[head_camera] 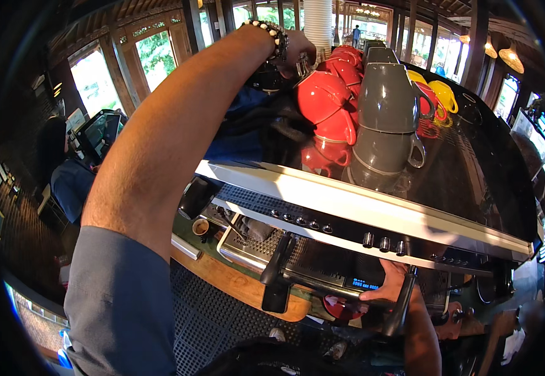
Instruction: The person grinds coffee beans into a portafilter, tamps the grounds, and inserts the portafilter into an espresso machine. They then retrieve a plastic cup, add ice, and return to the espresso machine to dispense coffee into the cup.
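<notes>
Over the top of an espresso machine (479, 176), my left arm stretches to the far side. There my left hand (296, 52) curls its fingers down around a small shiny glass (303, 66), behind stacked red cups (322, 98); part of the grip is hidden. Lower down, my right hand (391, 284) is at the front of the drip tray, thumb and fingers spread, beside the blue-lit display of a digital scale (365, 284). A black portafilter handle (400, 303) crosses in front of my right wrist. Below the tray edge is a red cup or saucer (345, 308), partly hidden.
Grey mugs (387, 98) and yellow cups (443, 96) stand on the machine. A dark cloth (272, 124) lies left of the red cups. Another portafilter (277, 258) juts out. A black pitcher (196, 197) and a small cup (200, 228) are at left. A person (68, 183) is further left.
</notes>
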`<state>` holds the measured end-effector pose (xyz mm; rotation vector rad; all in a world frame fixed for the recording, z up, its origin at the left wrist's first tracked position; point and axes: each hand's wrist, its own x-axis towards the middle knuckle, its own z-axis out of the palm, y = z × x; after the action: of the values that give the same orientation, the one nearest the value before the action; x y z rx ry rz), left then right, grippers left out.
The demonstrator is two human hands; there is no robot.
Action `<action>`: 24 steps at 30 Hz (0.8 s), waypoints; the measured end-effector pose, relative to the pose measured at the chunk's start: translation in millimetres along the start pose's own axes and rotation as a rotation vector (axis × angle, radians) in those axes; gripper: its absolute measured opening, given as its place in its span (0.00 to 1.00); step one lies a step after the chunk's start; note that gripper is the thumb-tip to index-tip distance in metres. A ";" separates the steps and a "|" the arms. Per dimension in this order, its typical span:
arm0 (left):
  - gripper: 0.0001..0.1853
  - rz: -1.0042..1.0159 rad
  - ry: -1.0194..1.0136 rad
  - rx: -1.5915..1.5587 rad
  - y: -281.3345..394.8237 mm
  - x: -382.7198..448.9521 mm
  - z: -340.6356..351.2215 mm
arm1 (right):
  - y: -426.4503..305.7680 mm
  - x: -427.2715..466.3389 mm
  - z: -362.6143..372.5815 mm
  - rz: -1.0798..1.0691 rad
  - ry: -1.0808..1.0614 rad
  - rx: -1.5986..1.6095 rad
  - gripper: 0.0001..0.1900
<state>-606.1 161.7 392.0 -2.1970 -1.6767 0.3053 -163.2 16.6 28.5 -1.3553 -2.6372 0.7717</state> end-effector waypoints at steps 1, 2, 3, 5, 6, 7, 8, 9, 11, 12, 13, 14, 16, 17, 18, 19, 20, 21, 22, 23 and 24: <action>0.37 -0.024 0.029 -0.022 -1.9 -4.8 0.0 | -1.5 -0.4 -2.2 0.008 -0.022 0.058 0.72; 0.36 -0.039 0.066 -0.038 -6.2 -10.3 -0.3 | -3.0 -0.3 -4.4 0.015 -0.037 0.114 0.71; 0.36 -0.045 0.114 -0.056 -11.3 -12.4 -2.9 | -3.7 -0.9 -8.3 0.008 -0.015 0.187 0.70; 0.37 0.036 0.252 -0.102 -32.4 -33.1 1.3 | -5.3 2.4 -13.9 -0.090 -0.029 0.240 0.61; 0.39 0.012 0.285 -0.118 -42.6 -41.7 1.2 | -5.5 4.9 -15.8 -0.098 -0.007 0.238 0.59; 0.41 -0.011 0.313 -0.130 -47.7 -52.4 2.5 | -6.0 7.9 -15.9 -0.109 0.010 0.240 0.58; 0.43 -0.059 0.371 -0.131 -50.5 -65.4 4.1 | -6.4 11.0 -15.2 -0.114 0.027 0.237 0.57; 0.47 0.013 0.364 -0.119 -52.5 -67.9 -1.8 | -5.4 13.8 -13.8 -0.110 0.050 0.241 0.56; 0.50 -0.002 0.453 -0.191 -53.4 -88.4 -4.5 | -2.6 18.0 -8.9 -0.109 0.092 0.239 0.54; 0.49 -0.016 0.510 -0.204 -51.8 -95.8 -6.2 | -0.6 20.1 -6.1 -0.103 0.114 0.243 0.52; 0.49 -0.075 0.571 -0.192 -49.8 -103.9 -6.3 | 2.1 22.6 -3.7 -0.106 0.136 0.242 0.51; 0.48 -0.055 0.670 -0.263 -46.8 -107.7 -3.6 | 4.4 24.1 -0.8 -0.104 0.157 0.243 0.50; 0.46 -0.161 0.791 -0.264 -42.1 -125.1 2.0 | 7.2 23.4 5.4 -0.111 0.202 0.235 0.48; 0.45 -0.196 0.846 -0.482 -36.1 -131.5 6.9 | 8.3 17.7 8.1 -0.116 0.230 0.230 0.47; 0.44 -0.216 0.916 -0.464 -31.2 -138.9 11.3 | 5.0 9.0 12.3 -0.109 0.250 0.223 0.46; 0.42 -0.179 1.000 -0.483 -22.9 -153.6 18.2 | 3.3 -4.8 13.5 -0.076 0.273 0.203 0.44; 0.37 -0.195 1.058 -0.758 -11.2 -165.2 25.4 | 0.8 -21.6 13.7 -0.039 0.308 0.175 0.43; 0.31 -0.189 1.144 -0.854 1.8 -178.0 29.9 | -2.4 -44.8 12.0 0.034 0.335 0.120 0.42; 0.26 -0.343 1.138 -1.126 19.0 -194.6 35.2 | -7.2 -71.0 8.2 0.033 0.430 0.076 0.41; 0.24 -0.404 1.140 -1.463 33.6 -211.9 35.7 | -13.5 -100.4 0.4 0.035 0.495 0.060 0.40; 0.25 -0.235 1.239 -1.780 54.2 -231.0 40.6 | -19.9 -127.5 -13.9 0.010 0.480 0.118 0.39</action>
<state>-636.8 -66.8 322.4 -1.7206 -1.1879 -2.7874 -96.5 -86.9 69.7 -1.3237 -2.1808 0.5123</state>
